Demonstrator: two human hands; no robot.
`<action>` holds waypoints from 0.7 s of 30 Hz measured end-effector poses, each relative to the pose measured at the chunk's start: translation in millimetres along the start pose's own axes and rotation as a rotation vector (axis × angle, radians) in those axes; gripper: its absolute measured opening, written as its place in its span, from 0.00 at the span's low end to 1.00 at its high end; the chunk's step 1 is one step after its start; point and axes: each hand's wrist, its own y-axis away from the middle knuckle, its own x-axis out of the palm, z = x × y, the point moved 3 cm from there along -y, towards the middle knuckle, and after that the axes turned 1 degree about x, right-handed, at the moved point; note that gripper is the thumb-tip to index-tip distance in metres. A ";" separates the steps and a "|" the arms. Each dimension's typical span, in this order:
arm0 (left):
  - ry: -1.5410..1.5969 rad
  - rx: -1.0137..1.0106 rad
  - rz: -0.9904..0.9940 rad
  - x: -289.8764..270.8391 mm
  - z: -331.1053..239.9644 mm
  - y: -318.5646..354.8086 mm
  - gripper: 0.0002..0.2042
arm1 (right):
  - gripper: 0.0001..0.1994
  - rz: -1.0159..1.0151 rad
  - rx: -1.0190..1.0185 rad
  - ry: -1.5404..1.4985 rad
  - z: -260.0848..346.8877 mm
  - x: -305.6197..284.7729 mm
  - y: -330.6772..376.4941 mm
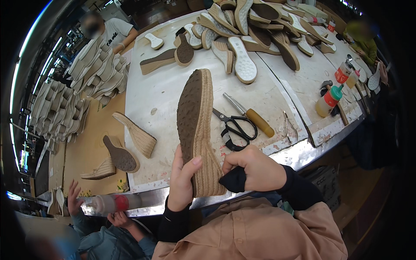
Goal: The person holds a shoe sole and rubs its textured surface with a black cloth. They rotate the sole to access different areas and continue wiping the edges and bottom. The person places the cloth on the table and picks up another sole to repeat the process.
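In the head view, our left hand (180, 182) is clamped around the heel end of a rope-braided wedge sole (201, 125), thumb across the braid, holding it up at the near edge of the table (151, 95), with its toe pointing away and its brown tread facing left. Our right hand (264, 171) is closed on a bunched black cloth (234, 180) at the heel's right side. This looks like wiping; to do it well, we would follow the braid's grain with light, even strokes, turn to a clean fold often, and brace the heel so that it cannot twist. The scissors (228, 141) lie just beyond, so we would mind their handles. As for writing, dark lettering runs across a co-worker's white T-shirt (116, 32), a box (325, 186) below the table bears large characters, and the green-capped bottle (331, 102) has a red label; we can make out no brand on the sole.
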 end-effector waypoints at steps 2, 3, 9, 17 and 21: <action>-0.027 0.017 -0.016 0.6 -0.6 0.5 0.25 | 0.04 0.010 -0.003 0.041 0.2 0.5 0.1; -0.040 0.025 -0.022 1.5 -0.3 0.2 0.25 | 0.04 0.004 0.001 0.042 0.2 0.3 0.4; 0.004 0.006 -0.026 5.1 -5.1 3.2 0.25 | 0.04 -0.020 -0.002 -0.027 1.3 -1.0 2.2; -0.028 0.068 -0.082 8.5 -5.6 6.7 0.26 | 0.04 -0.044 0.012 -0.006 0.6 0.3 4.6; 0.050 0.076 -0.036 3.2 -5.7 9.8 0.29 | 0.04 -0.058 0.072 -0.209 -2.9 1.8 8.2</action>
